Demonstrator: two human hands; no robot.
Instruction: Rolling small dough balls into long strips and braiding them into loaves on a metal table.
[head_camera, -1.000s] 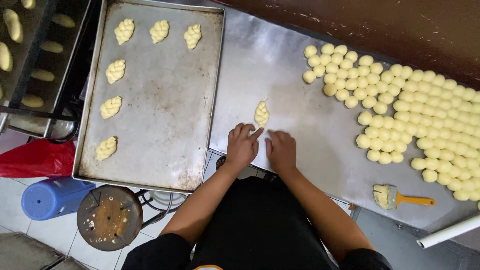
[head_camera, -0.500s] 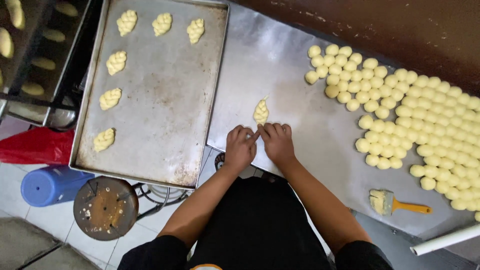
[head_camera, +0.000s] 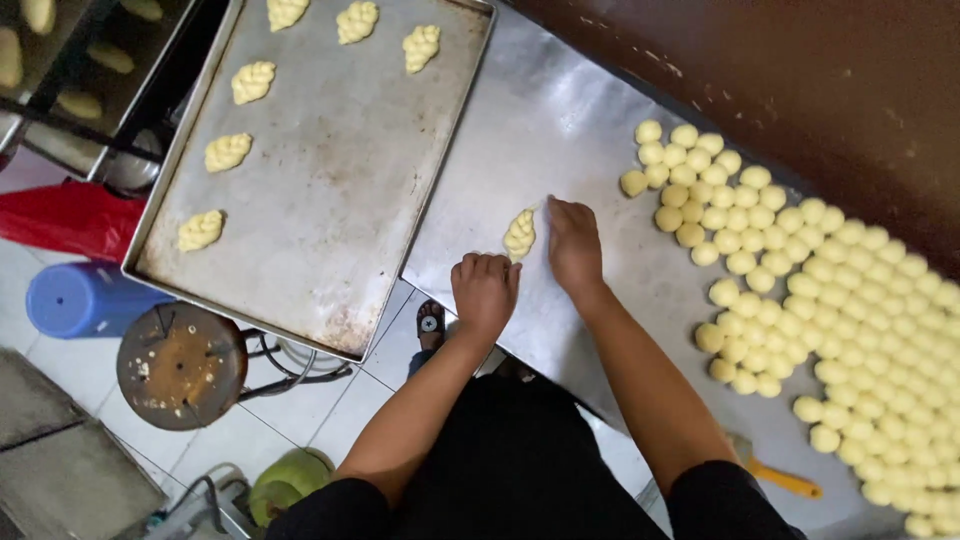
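Since a moment ago our right hand (head_camera: 574, 243) slides up beside the braid (head_camera: 519, 234), flat and empty, left hand (head_camera: 484, 291) curled empty just below it; we'd cup gently, without squashing.

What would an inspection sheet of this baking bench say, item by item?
Surface: bare steel table.
Job's things: braided dough piece on the table; six more on the baking tray; rows of dough balls at right.
Clutter: yellow-handled scraper.
Grippers: left hand below the braid, right hand beside it; both empty.
Cables: nothing seen.
Surroundings: rusty stool, blue container, tiled floor.
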